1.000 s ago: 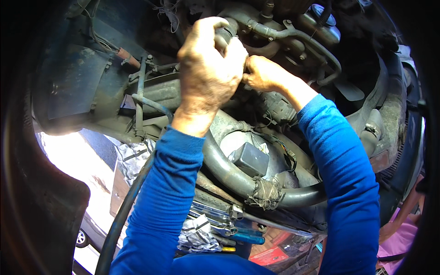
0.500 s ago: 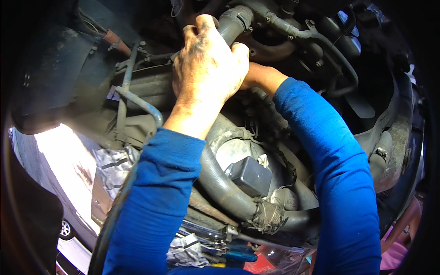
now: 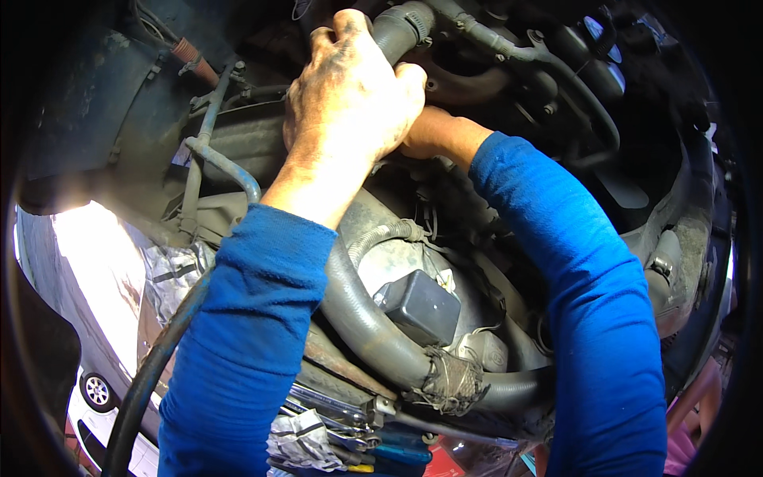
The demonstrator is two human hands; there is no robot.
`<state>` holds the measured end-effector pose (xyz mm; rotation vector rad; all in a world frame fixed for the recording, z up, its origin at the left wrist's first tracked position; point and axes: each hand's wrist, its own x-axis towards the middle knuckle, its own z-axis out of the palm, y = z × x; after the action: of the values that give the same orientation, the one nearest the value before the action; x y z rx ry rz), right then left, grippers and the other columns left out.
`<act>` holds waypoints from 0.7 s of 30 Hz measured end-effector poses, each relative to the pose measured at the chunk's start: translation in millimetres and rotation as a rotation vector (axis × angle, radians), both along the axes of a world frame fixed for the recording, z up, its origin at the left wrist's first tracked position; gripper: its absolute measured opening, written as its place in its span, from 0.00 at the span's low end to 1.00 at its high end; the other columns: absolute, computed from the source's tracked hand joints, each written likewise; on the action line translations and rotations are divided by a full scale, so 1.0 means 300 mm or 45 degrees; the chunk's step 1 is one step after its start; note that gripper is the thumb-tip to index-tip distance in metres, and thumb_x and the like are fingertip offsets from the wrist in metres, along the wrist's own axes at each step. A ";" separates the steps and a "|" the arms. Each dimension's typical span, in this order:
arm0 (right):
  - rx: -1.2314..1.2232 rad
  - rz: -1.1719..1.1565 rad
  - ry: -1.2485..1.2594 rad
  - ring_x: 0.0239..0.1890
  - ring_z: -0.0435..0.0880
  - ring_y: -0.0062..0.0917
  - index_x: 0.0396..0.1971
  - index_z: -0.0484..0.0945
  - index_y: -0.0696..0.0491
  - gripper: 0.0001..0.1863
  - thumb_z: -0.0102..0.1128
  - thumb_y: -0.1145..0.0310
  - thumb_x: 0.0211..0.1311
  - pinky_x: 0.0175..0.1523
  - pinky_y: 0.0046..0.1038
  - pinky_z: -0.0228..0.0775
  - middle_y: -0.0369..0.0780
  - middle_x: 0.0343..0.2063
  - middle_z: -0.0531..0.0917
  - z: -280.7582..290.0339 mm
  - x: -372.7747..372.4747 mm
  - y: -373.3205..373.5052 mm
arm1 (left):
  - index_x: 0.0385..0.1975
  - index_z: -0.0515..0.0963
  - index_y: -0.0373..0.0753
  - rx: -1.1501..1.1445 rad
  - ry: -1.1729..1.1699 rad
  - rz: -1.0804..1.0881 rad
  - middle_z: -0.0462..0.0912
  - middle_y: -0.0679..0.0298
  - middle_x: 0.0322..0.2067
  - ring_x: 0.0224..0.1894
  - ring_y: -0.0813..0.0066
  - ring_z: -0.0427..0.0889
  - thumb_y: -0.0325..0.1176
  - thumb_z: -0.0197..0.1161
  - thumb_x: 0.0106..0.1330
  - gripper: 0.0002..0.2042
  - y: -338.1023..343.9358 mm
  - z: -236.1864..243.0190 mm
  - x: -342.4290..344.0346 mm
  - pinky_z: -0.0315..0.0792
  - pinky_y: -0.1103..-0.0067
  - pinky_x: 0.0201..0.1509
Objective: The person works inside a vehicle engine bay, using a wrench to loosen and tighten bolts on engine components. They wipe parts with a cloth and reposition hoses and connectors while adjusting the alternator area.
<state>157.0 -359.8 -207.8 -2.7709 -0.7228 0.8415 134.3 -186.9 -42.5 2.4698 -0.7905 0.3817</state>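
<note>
A thick grey rubber hose (image 3: 395,38) with a metal clamp (image 3: 419,22) near its end comes down from the top of the engine bay. My left hand (image 3: 347,99) is closed around it just below the clamp, knuckles up and thumb on the right side, and smudged with grease. Behind and below it is my right hand (image 3: 431,133), reaching in from the right. Its fingers are hidden behind the left hand, so what they touch does not show. Both forearms wear blue sleeves.
Below the hands curves a large grey hose (image 3: 373,326) with a mesh wrap (image 3: 453,381), beside a black box (image 3: 425,306). Blue-grey metal pipes (image 3: 226,167) stand at left. Rags and tools (image 3: 401,441) lie at the front edge. A parked car (image 3: 99,393) and a person in pink (image 3: 683,449) are beyond.
The whole view has shifted, so the engine parts and both hands sit slightly farther left and mostly higher. The left hand keeps its grip on the hose; the right stays behind it.
</note>
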 end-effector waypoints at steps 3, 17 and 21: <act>0.003 0.085 -0.124 0.48 0.89 0.49 0.48 0.88 0.54 0.15 0.61 0.67 0.65 0.52 0.46 0.82 0.49 0.42 0.90 0.037 -0.054 -0.045 | 0.68 0.73 0.52 -0.012 -0.084 -0.010 0.72 0.52 0.46 0.49 0.50 0.77 0.36 0.60 0.68 0.26 -0.002 -0.003 -0.004 0.80 0.60 0.51; 0.196 -0.405 -0.051 0.47 0.88 0.50 0.52 0.86 0.51 0.17 0.61 0.66 0.65 0.54 0.46 0.81 0.51 0.41 0.90 0.164 -0.149 -0.090 | 0.64 0.65 0.29 0.023 0.298 0.254 0.74 0.35 0.61 0.59 0.38 0.83 0.43 0.65 0.66 0.32 -0.019 -0.014 0.027 0.78 0.55 0.64; 0.274 -0.634 -0.125 0.50 0.88 0.49 0.54 0.86 0.49 0.19 0.62 0.68 0.63 0.57 0.45 0.81 0.50 0.44 0.90 0.169 -0.227 -0.083 | 0.64 0.67 0.35 0.032 0.388 0.322 0.77 0.42 0.60 0.60 0.43 0.82 0.46 0.69 0.66 0.32 -0.026 -0.005 0.038 0.78 0.57 0.62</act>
<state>88.8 -384.7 -157.1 -2.6267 -0.1061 0.4975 145.8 -194.8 -43.9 2.5737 -0.3615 0.0775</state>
